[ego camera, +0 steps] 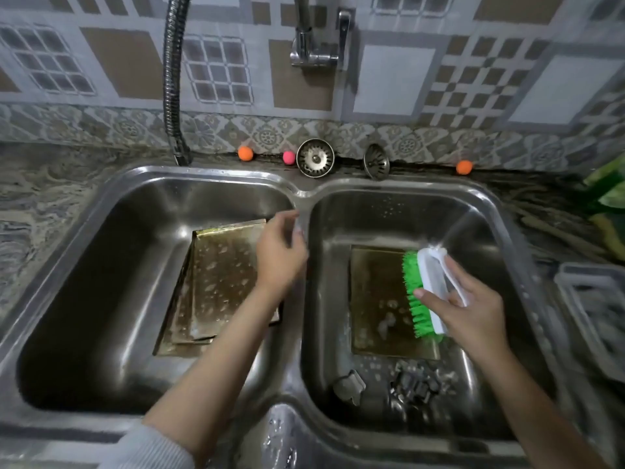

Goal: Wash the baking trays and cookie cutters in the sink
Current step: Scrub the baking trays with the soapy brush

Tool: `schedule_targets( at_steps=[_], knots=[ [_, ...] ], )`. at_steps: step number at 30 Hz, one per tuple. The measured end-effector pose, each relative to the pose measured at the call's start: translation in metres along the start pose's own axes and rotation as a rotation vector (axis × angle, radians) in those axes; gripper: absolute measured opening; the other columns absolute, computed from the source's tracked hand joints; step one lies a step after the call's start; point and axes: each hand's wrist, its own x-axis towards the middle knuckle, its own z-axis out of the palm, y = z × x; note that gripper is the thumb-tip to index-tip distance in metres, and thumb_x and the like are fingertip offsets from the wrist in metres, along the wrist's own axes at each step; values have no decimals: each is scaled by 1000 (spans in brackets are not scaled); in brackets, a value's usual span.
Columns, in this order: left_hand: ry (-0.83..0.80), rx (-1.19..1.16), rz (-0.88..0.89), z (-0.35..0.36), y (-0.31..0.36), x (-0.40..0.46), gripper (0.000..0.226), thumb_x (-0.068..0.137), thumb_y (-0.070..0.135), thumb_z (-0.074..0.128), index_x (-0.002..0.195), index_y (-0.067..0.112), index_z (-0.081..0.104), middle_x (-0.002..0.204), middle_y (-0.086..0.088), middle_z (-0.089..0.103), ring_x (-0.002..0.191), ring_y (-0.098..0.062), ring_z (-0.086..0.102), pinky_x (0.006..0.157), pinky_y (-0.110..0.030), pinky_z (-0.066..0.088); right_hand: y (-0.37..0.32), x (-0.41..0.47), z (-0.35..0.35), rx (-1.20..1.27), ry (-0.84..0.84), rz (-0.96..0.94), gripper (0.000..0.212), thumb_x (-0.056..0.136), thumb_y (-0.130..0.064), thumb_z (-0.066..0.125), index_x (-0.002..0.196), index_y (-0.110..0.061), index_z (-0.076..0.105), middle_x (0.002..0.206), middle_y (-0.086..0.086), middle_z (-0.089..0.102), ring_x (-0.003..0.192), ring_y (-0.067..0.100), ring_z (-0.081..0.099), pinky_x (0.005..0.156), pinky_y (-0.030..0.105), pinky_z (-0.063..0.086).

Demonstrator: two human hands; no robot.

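Bristles of the scrub brush (pixel 426 292) are being held by the right hand (pixel 473 309) just beside the tray (pixel 378 299) lying leftward below its fingers (pixel 455 272), while the left hand (pixel 277 262) is being kept loosely uncurled, gripping nothing.

Two bare forearms reach into view, the left hand (pixel 279 255) and right hand (pixel 470 306) both ungloved and without rings or a watch, a pushed-up light grey sleeve (pixel 148 448) bunched at the left elbow.

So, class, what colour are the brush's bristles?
Bright green bristles, clear in the head view.
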Motion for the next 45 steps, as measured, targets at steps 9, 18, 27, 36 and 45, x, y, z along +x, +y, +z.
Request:
schedule_targets(
  at_steps=[9, 18, 27, 36, 45],
  knots=[
    [-647, 424, -547, 123, -47, -70, 42, 83, 15, 65, 122, 12, 50, 121, -11, 58, 110, -27, 58, 93, -39, 51, -1, 6, -77, -118, 58, -103, 77, 67, -10, 83, 137, -16, 49, 130, -18, 51, 104, -30, 44, 90, 1, 40],
    [-467, 593, -332, 145, -39, -87, 25, 84, 0, 55, 105, 12, 58, 105, -11, 65, 100, -27, 62, 82, -32, 49, 8, 26, -205, -188, 199, -148, 76, 68, -11, 81, 137, -13, 50, 135, -16, 49, 112, -24, 44, 104, 21, 38],
    [-285, 502, -100, 156, 25, -101, 37, 85, 5, 52, 120, 14, 61, 100, -9, 65, 95, -24, 60, 71, -25, 44, 44, 48, -245, -533, -4, 18, 77, 76, -28, 80, 143, -19, 43, 143, 7, 49, 131, 25, 46, 98, 33, 42],
    [-229, 351, -205, 149, 76, -120, 54, 94, 4, 45, 144, 23, 38, 135, -17, 41, 72, 10, 30, 77, -25, 40, 46, 51, -236, -962, -89, -54, 68, 84, -38, 68, 143, -16, 42, 129, 15, 46, 109, 36, 53, 73, 36, 49],
    [-69, 77, -305, 124, 96, -130, 63, 84, -13, 47, 138, 18, 46, 92, 13, 51, 86, -2, 53, 75, -22, 51, 43, 50, -234, -781, -112, 1, 65, 80, -26, 64, 139, -28, 37, 133, 9, 51, 111, 35, 53, 69, 35, 44]
  ],
)
